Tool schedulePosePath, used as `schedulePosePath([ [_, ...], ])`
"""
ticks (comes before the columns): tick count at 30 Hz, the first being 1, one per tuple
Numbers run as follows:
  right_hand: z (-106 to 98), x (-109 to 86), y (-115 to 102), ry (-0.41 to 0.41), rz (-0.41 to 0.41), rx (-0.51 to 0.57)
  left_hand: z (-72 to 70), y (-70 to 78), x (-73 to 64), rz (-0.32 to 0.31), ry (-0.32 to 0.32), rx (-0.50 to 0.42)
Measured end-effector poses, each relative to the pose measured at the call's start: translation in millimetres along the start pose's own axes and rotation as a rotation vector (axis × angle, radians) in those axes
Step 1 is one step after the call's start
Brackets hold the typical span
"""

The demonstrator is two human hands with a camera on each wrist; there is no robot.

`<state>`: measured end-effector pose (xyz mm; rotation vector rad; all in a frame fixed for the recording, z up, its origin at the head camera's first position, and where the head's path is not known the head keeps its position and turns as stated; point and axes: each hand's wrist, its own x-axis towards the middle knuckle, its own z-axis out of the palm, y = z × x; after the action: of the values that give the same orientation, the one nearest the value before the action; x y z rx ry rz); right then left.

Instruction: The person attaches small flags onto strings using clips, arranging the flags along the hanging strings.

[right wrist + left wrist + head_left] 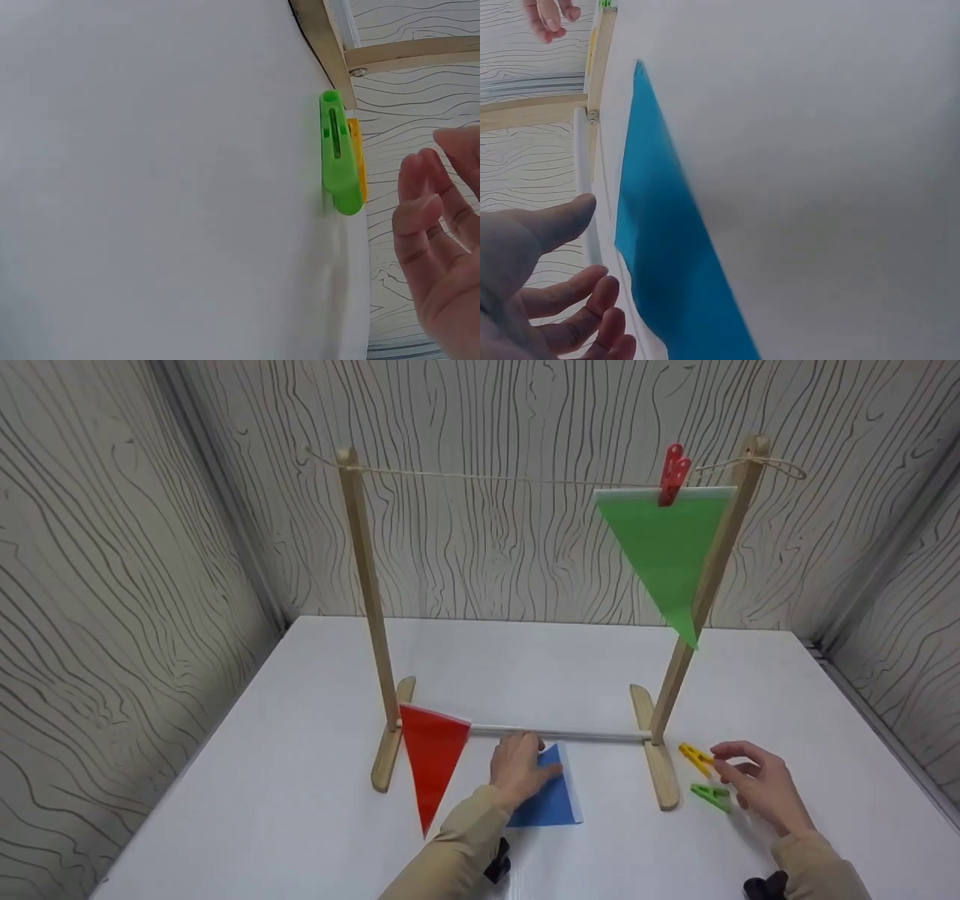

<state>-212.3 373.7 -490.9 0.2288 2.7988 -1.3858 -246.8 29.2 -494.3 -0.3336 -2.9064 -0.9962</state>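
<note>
My left hand [517, 771] is over a blue pennant [553, 802] lying on the table, hiding part of it. In the left wrist view, the thumb and loosely bent fingers of that hand stand apart beside the blue pennant [664, 225], with nothing between them. On the right, my right hand [761, 784] hovers beside a yellow clothespin [696, 757] and a green clothespin [711, 796]. The right wrist view has its bent fingers apart from the green clothespin [339, 154], with the yellow clothespin [358, 157] partly behind that one. Nothing shows in the right hand's grasp.
A wooden stand has two posts [367, 592], a white lower rod [585, 733] and a string [465, 475] across the top. A red clothespin [673, 476] holds a green pennant [671, 547] near the right post. A red pennant [433, 757] lies by the left foot.
</note>
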Motion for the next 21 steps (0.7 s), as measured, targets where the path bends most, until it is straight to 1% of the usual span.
schedulePosePath([
  [5, -5.0, 2.3, 4.3, -0.054, 0.025, -0.054, 2.3, -1.2, 2.6, 0.015, -0.001, 0.026],
  [10, -6.7, 4.1, 5.9, -0.093, 0.057, -0.065, 3.9, -1.5, 3.9, 0.015, 0.011, 0.042],
  [14, -6.4, 4.4, 6.5, -0.123, 0.082, -0.080, 6.0, -2.0, 3.8, 0.018, 0.040, 0.082],
  [18, -7.1, 5.0, 6.8, -0.142, 0.051, -0.133, 7.8, -3.2, 3.9, 0.052, 0.097, 0.128],
  [21, -8.0, 4.9, 7.4, -0.161, 0.052, -0.132, 8.5, -3.8, 5.0, 0.069, 0.122, 0.144],
])
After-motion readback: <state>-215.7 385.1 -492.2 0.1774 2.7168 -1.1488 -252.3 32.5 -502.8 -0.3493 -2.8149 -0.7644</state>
